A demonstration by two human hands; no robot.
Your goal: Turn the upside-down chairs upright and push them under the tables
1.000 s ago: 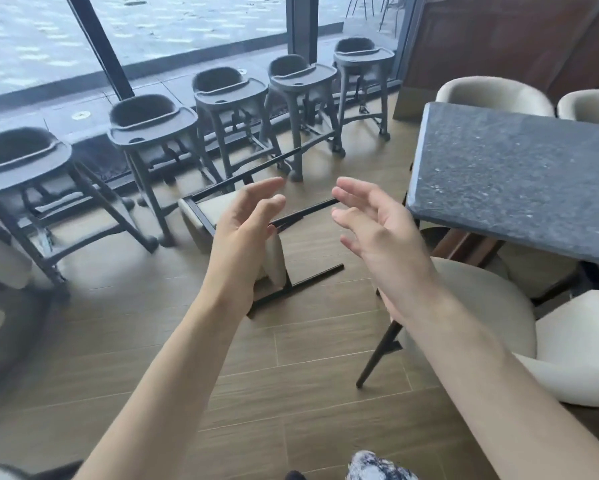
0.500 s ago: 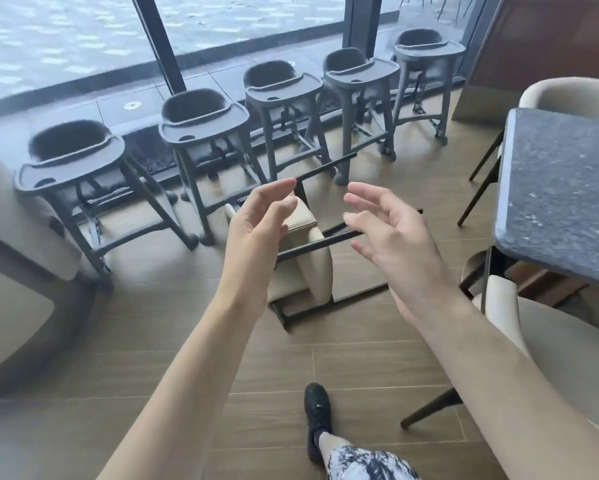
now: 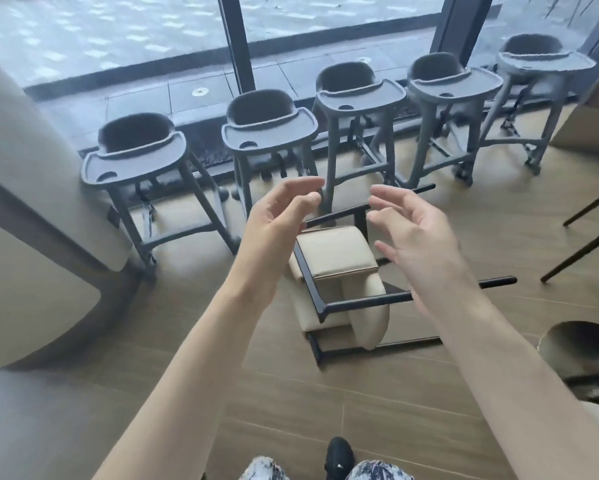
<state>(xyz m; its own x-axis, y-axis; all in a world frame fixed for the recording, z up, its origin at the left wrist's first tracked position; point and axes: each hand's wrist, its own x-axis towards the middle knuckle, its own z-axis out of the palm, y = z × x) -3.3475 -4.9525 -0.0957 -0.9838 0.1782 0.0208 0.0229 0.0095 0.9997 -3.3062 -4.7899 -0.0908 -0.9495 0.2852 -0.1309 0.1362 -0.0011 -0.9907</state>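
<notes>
While lying overturned on the brown wood-plank floor (image 3: 326, 403), the cream-cushioned black metal-framed chair (image 3: 339, 271) sits beside five grey plastic high chairs (image 3: 270, 133); left hand (image 3: 277, 233) and right hand (image 3: 416, 237) hover above it, fingers spread, holding nothing; no legible writing

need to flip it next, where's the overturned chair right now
In the head view the overturned chair lies on the wooden floor at centre, just in front of the row of grey high chairs, below and between the left hand and right hand.

Overturned chair (image 3: 336, 252) below fingers: cream cushions, black frame. High chairs (image 3: 270, 131) beyond: dark grey. Floor (image 3: 377, 410): brown planks.
</notes>
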